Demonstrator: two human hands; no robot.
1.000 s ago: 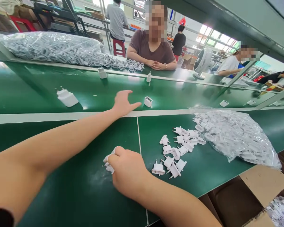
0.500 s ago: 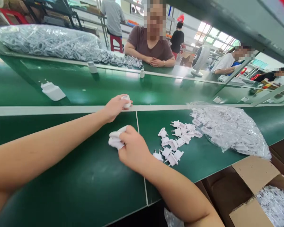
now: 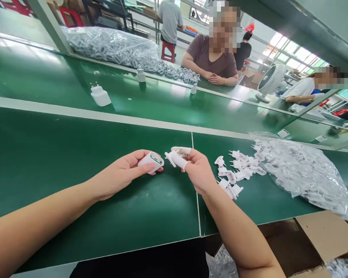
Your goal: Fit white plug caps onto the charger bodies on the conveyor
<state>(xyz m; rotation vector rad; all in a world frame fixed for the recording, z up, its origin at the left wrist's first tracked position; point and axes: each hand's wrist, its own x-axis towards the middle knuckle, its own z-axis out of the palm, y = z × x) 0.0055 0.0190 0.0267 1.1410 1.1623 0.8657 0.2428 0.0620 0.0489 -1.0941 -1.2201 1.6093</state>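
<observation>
White charger housing point(image 3: 146, 159), above the green bench point(image 3: 110, 220), looks light, stiff and slightly slippery, its exposed inner parts perhaps delicate, so its broad sides seem the best hold. The left hand point(image 3: 117, 173) grips those sides, thumb nearest the camera, open end facing right; close by, the right hand point(image 3: 202, 173), white-covered fingertips point(image 3: 180, 161) angled inward, pinches a pin plug piece point(image 3: 170, 158), both forearms reaching forward and converging.

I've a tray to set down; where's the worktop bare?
Bare: green worktop between left forearm and white strip; also between left forearm and right forearm, to the near edge. Crowded: right of the right hand, with loose plug pieces and a plastic bag.
</observation>
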